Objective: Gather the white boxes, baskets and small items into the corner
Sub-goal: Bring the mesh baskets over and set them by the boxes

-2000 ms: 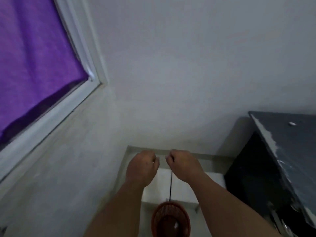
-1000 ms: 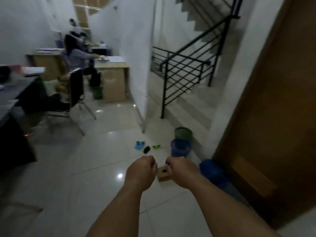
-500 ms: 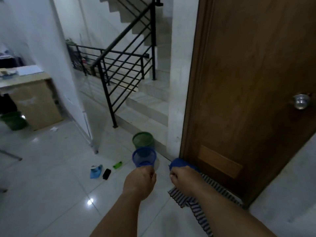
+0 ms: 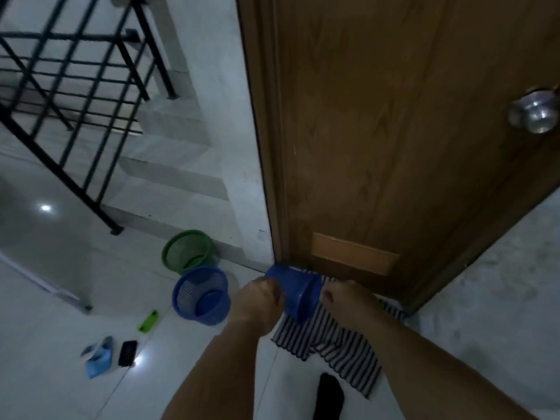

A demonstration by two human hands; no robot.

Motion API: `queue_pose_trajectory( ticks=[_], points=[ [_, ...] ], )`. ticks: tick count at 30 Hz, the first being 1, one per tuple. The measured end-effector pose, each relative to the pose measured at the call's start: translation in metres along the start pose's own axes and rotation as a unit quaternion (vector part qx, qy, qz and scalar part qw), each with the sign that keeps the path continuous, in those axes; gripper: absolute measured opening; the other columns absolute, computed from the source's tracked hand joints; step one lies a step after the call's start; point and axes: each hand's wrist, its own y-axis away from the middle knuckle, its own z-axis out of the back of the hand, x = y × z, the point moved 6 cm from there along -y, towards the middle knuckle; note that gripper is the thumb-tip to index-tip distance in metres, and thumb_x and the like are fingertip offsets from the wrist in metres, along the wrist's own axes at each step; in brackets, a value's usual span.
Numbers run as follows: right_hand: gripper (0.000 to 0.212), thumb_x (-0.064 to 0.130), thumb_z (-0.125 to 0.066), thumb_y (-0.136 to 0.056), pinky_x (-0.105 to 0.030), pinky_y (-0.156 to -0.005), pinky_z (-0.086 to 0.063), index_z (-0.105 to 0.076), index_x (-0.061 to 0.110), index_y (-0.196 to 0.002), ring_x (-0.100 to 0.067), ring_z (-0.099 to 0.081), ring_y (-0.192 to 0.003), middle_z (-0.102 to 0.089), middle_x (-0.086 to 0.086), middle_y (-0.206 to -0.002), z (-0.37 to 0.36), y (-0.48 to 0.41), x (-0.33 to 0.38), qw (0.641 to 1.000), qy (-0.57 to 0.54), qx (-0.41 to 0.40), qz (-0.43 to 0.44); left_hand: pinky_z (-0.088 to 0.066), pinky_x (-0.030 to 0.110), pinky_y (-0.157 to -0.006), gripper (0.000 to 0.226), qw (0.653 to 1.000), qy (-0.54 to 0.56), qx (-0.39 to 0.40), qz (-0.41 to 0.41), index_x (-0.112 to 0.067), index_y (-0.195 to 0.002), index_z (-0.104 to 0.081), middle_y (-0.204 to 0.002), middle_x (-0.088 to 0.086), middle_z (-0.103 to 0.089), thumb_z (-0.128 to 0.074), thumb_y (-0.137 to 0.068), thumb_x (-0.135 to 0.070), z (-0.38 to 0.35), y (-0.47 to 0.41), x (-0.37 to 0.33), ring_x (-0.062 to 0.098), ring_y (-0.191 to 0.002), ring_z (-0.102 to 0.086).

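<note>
target: blue plastic mesh basket lying on its side [image 4: 298, 295], on the black-and-white striped floor mat [image 4: 339, 341] at the foot of the brown wooden door [image 4: 378, 131]
key relation: it sits directly between the two fists, just beyond the knuckles; long axis runs roughly left-right across the view, base end toward the right hand
left hand [image 4: 257, 303]: curled into a fist, overlapping the basket's left end; contact or just in front, can't tell; nothing visibly held
right hand [image 4: 344, 298]: also a closed fist, right beside the base end; holding nothing I can see
nearer hand: about equal, left maybe a shade closer to the rim side
other baskets: upright blue plastic mesh basket [image 4: 200, 295] on the tiled floor [image 4: 48, 313], left of the left hand; green plastic mesh basket [image 4: 187, 251] just behind it against the stair step
small items: green flat piece [image 4: 148, 320], black flat piece [image 4: 127, 353], light blue folded piece [image 4: 100, 360], all on the floor, down-left, well apart from both hands
vs half a second earlier: view has swung down and in toward the door base; tipped basket now shows between the fists, before only its top edge peeked over the right one; fists unchanged
next, my read: open both hands and clamp the basket by its ends
</note>
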Motion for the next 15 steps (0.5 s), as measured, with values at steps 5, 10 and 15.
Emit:
queue_pose_trajectory(
  ticks=[5,10,15],
  points=[
    [0.031,0.034,-0.045,-0.100,-0.026,-0.064,-0.042,-0.062,0.011,-0.088,-0.017,-0.059,-0.078,-0.063,-0.003,-0.083,-0.012,-0.104,-0.052,0.997,-0.034,0.033,-0.054,-0.048,0.030,-0.069,0.022,0.997,0.041,0.052,0.026,-0.014,-0.092,-0.064,-0.097,0.006,-0.066,-0.052,-0.094,-0.032,-0.060,-0.110,0.010,0.025,-0.089,-0.064],
    [0.029,0.031,-0.044,-0.100,-0.028,-0.055,-0.040,-0.058,0.016,-0.080,-0.016,-0.055,-0.070,-0.055,0.002,-0.070,-0.055,-0.214,-0.088,0.996,-0.038,0.051,-0.062,-0.050,0.034,-0.074,0.028,0.996,-0.003,0.090,0.001,-0.017,-0.109,-0.064,-0.111,0.006,-0.063,-0.048,-0.096,-0.036,-0.144,-0.218,0.028,0.026,-0.096,-0.063],
    [0.027,0.029,-0.042,-0.102,-0.036,-0.065,-0.053,-0.065,0.018,-0.110,-0.023,-0.060,-0.077,-0.064,-0.005,-0.099,-0.127,-0.308,-0.139,0.991,-0.090,0.055,-0.086,-0.055,0.039,-0.080,0.037,0.990,-0.044,0.134,0.005,-0.018,-0.127,-0.055,-0.124,0.009,-0.060,-0.045,-0.098,-0.039,-0.265,-0.302,0.044,0.029,-0.105,-0.062]
  ],
)
